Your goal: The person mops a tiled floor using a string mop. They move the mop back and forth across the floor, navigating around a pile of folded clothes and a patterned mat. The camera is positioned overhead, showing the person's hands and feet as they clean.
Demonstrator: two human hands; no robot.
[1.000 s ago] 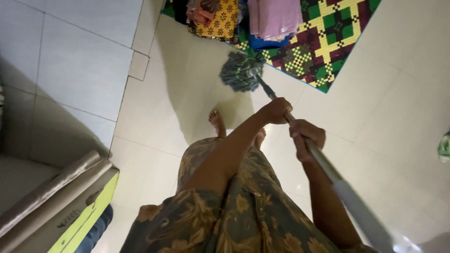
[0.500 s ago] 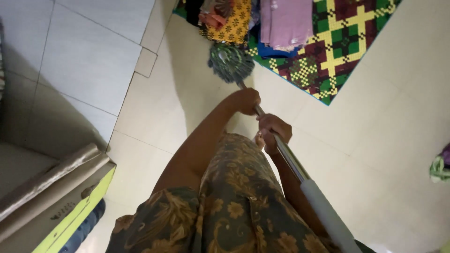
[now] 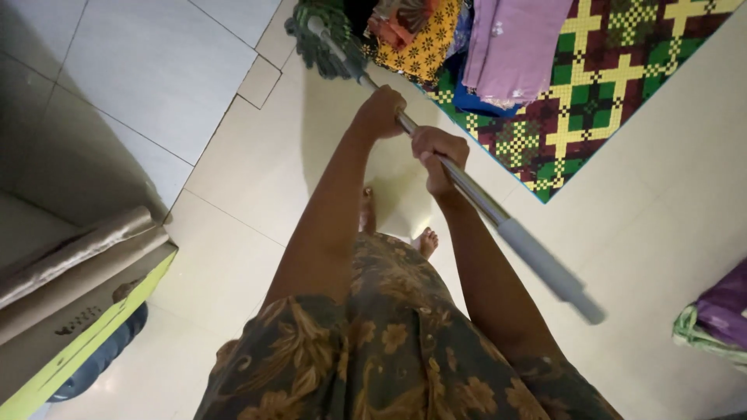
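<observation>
Down at the lower left, a cardboard box (image 3: pixel 74 327) with a yellow-green edge stands against the wall, and pale rolled tubes (image 3: pixel 70 253) lie across its top; what else it holds cannot be seen, since the picture's edge cuts it off. A dark blue shoe-like thing (image 3: pixel 101 359) pokes out from under it, too hidden to name for certain. At the right edge a purple cloth over a green bundle (image 3: pixel 712 319) is also cut off.

Folded clothes (image 3: pixel 467 43), yellow-patterned, pink and blue, sit piled on a chequered mat (image 3: pixel 591 85) of green, yellow and maroon, whose far part runs out of the top of the view.

Both hands are clenched around the metal mop handle (image 3: pixel 467 187). The left hand (image 3: pixel 380 111) grips it further forward, toward the mop; the right hand (image 3: pixel 437 155) grips just behind it, close but apart. Beyond the left hand the green stringy mop head (image 3: pixel 319 39) rests on the cream tile floor (image 3: pixel 249 171) at the top, right beside the clothes and near the wall's foot, partly cropped. Behind the right hand the handle's grey grip end juts out blurred. Two bare feet (image 3: pixel 424 241) show under the patterned skirt (image 3: pixel 389 342).
</observation>
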